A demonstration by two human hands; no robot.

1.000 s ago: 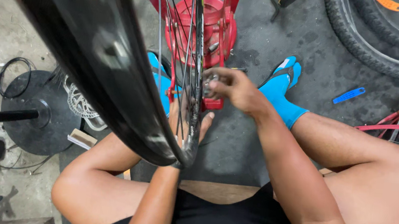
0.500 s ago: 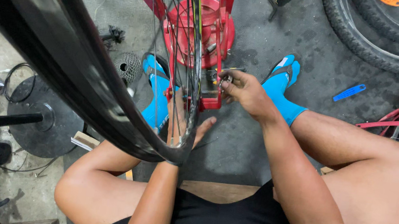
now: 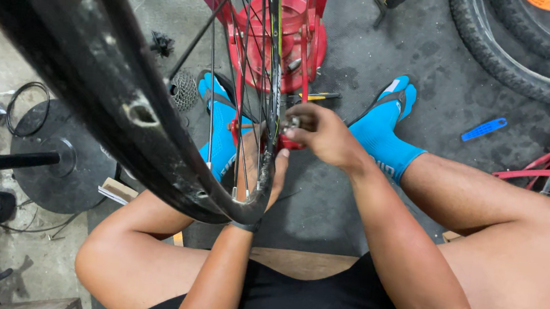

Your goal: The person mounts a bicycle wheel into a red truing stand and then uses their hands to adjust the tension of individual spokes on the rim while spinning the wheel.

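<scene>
Your left hand [image 3: 271,175] is resting open against the near rim of the wheel [image 3: 154,127], steadying it loosely; a slip could swing the spokes [image 3: 257,69] into your fingers. Farther off, your right hand [image 3: 322,136] is pinching something small at the red stand [image 3: 281,38], which could drop.

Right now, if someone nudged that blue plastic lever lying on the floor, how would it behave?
The blue lever would probably slide rather than roll, since it lies flat and slim on the concrete floor. It looks light. Being thin plastic, it may flex slightly.
</scene>
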